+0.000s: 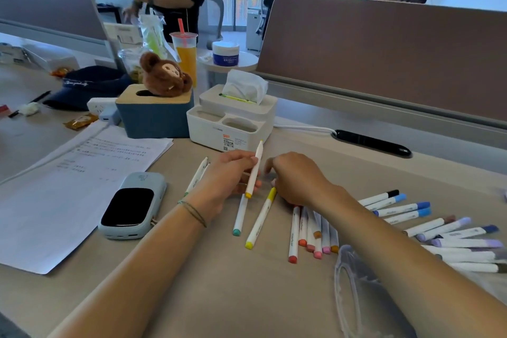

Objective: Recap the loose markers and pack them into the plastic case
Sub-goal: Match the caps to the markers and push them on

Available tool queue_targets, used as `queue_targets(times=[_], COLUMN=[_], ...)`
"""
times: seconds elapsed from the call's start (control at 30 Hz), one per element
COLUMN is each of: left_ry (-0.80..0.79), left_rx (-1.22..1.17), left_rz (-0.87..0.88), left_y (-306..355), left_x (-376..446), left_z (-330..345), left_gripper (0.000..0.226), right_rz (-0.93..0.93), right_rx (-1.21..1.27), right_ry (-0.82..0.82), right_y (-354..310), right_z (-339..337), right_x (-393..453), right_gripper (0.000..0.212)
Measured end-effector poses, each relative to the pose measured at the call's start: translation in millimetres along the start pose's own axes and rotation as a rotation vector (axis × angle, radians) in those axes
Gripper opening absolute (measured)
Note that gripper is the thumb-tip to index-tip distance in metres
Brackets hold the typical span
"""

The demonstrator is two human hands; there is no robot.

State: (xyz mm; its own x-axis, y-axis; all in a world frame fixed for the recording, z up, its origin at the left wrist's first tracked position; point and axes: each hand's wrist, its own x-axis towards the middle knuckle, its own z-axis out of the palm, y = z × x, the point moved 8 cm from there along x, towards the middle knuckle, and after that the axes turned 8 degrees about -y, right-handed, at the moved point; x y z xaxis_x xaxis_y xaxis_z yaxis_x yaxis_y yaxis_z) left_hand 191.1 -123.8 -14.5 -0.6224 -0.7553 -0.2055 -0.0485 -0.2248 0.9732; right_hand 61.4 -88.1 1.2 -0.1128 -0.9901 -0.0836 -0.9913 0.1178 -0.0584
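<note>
Left hand [229, 175] is pinching 1 yellow marker [253, 170] just in front of the white tissue box [233, 121]. Right hand [295, 177] is curled beside it; can't tell what it grips. I'd steady the barrel and push the cap on straight.

One white marker [253, 170] with a yellow cap stands tilted off the desk, well beyond the clear plastic case [354, 277]. Left of the case lie a teal-capped marker [240, 217] and a yellow one [260, 219]; red, orange and pink markers [311, 230] fan just above it, blue and purple ones [428, 225] spread to its right.
</note>
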Motion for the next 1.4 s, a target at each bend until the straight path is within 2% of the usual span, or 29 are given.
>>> queue_targets(times=[0.1,0.23,0.37,0.53,0.7,0.97,1.13,1.4], left_ry=[-0.026,-0.108,-0.192,-0.2,-0.196,-0.192,-0.194,-0.164], left_rx=[0.008,0.036,0.105,0.203,0.281,0.295,0.286,0.28], left_rz=[-0.008,-0.016,0.056,0.153,0.179,0.18,0.176,0.205], left_y=[0,0,6,15,18,16,16,19], left_x=[-4,-12,-20,-29,-31,-30,-31,-33], left_z=[7,27,46,58,60,60,60,58], left_gripper=[0.018,0.018,0.017,0.019,0.021,0.023,0.023,0.019], right_rz=[0.026,0.094,0.174,0.247,0.236,0.211,0.218,0.101], right_rx=[0.092,0.567,1.013,1.303,1.341,1.19,1.177,1.108], right_ry=[0.011,0.155,0.27,0.45,0.595,0.655,0.776,0.65], right_y=[10,37,59,79,83,77,79,60], right_z=[-6,-31,-44,-44,-47,-50,-55,-52], right_x=[-9,-49,-86,-101,-105,-103,-109,-100], right_gripper=[0.03,0.021,0.019,0.009,0.005,0.004,0.005,0.008])
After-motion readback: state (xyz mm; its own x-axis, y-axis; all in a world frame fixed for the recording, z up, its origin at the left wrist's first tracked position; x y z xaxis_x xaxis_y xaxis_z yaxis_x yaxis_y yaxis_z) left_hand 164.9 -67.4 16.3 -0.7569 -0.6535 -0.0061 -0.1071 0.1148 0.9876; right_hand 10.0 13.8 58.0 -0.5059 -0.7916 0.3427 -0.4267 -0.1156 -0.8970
